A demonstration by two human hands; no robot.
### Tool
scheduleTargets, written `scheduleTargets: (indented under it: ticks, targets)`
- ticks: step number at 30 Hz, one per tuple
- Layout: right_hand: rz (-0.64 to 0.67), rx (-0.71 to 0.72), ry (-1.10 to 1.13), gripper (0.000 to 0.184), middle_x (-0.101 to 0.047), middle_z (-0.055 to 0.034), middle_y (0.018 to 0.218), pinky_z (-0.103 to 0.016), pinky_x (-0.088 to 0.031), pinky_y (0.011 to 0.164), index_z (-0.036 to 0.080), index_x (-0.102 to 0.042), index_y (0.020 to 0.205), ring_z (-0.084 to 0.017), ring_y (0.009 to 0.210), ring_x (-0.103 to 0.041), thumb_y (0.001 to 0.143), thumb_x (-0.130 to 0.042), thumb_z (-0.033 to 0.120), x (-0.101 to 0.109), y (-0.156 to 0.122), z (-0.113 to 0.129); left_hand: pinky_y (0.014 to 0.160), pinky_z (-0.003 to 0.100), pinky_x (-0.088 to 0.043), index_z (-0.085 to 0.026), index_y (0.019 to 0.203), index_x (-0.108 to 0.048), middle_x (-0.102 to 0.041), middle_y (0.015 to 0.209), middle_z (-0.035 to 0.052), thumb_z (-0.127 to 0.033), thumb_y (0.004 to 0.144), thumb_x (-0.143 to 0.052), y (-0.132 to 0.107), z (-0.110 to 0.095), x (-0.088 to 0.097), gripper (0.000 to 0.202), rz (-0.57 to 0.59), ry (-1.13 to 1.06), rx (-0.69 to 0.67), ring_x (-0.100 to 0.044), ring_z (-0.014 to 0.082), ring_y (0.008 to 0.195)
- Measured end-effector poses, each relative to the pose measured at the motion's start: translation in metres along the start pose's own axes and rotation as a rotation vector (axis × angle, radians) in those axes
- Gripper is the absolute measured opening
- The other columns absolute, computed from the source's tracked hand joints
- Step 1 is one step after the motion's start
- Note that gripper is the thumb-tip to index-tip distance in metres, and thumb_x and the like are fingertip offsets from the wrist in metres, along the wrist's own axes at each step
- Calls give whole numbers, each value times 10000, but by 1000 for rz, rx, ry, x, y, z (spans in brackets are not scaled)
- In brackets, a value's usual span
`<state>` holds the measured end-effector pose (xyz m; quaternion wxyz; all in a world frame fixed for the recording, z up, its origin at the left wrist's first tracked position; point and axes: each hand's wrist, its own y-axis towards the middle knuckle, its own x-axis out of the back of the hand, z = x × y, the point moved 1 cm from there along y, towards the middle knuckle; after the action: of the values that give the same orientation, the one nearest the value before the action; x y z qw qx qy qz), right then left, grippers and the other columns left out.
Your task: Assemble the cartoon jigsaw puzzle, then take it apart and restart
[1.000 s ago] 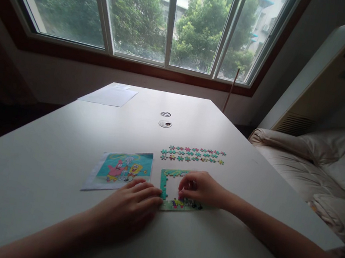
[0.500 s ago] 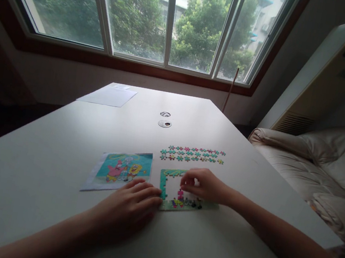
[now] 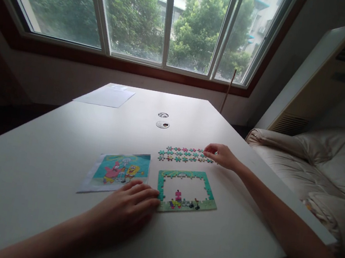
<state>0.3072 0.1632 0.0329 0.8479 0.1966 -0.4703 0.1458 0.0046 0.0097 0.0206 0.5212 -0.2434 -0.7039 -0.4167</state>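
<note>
by the right hand [image 3: 222, 155], the row of pieces [image 3: 182, 155] runs crosswise.

Bare table [image 3: 42, 143] left, loose pieces [image 3: 181, 154] ahead

No legible text, number, brand or sign is present. The printed sheet [image 3: 116, 172] near the front edge of the worktop [image 3: 60, 137] carries cartoon figures only, and no lettering resolves on it. The puzzle frame [image 3: 163, 188], just right of the sheet, shows small dark marks along its lower border, too small to read. The loose pieces [image 3: 181, 154] behind the frame and the white paper [image 3: 105, 95] at the far left corner show no readable marks.
</note>
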Motion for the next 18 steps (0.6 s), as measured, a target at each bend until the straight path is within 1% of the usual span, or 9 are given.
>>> scheduleTargets:
  ticks: [3,6,7,9,11,13,15,18]
  targets:
    - [32,5,-19,247,-631,-31,676,-228,-396,582,147,-652,814,-120,612,-543,750,-545,361,-2,10,4,887,391,-402,-199,1067,-543,-592,1107,64,-162,857,-405,-2,-1,-1,254,17,66,6,-549,197,977]
    - [56,33,-57,226,-631,-30,679,-228,-397,588,151,-660,800,-118,612,-542,744,-551,341,-5,22,8,880,403,-414,-167,1178,-491,-552,1195,93,-184,855,-420,-7,-7,-3,332,50,210,33,-528,234,1034]
    - [60,48,-68,219,-630,-29,677,-226,-395,585,152,-661,797,-117,610,-540,744,-551,333,-6,26,8,877,407,-420,-146,1220,-463,-530,1224,111,-199,853,-427,-10,-10,-4,372,63,269,71,-516,252,1058]
    - [63,74,-83,206,-629,-28,676,-223,-391,580,153,-662,795,-114,607,-536,747,-546,315,-9,33,9,857,419,-436,-95,1253,-441,-505,1244,157,-263,848,-441,-16,-16,-5,439,68,376,189,-504,293,1082]
    - [63,84,-87,197,-632,-28,682,-219,-389,581,154,-663,801,-111,609,-535,754,-538,298,-13,41,10,839,454,-443,-49,1223,-481,-497,1233,211,-361,835,-449,-23,-20,-6,499,69,455,317,-493,344,1090]
    - [66,82,-88,197,-637,-29,689,-219,-390,588,151,-665,809,-111,613,-537,759,-533,289,-16,48,10,834,491,-439,-18,1181,-523,-492,1218,249,-428,825,-444,-27,-21,-6,550,96,499,408,-481,381,1096]
    - [74,86,-83,203,-642,-32,701,-220,-393,598,147,-668,817,-110,618,-536,758,-538,292,-19,55,12,818,505,-446,-2,1154,-548,-510,1189,265,-437,829,-430,-29,-21,-6,556,153,506,446,-494,390,1079]
    - [117,113,-54,222,-649,-33,727,-219,-397,603,147,-673,823,-102,609,-527,746,-558,320,-22,63,15,794,500,-461,-11,1155,-554,-525,1174,253,-400,843,-422,-27,-21,-5,516,232,486,443,-515,377,1060]
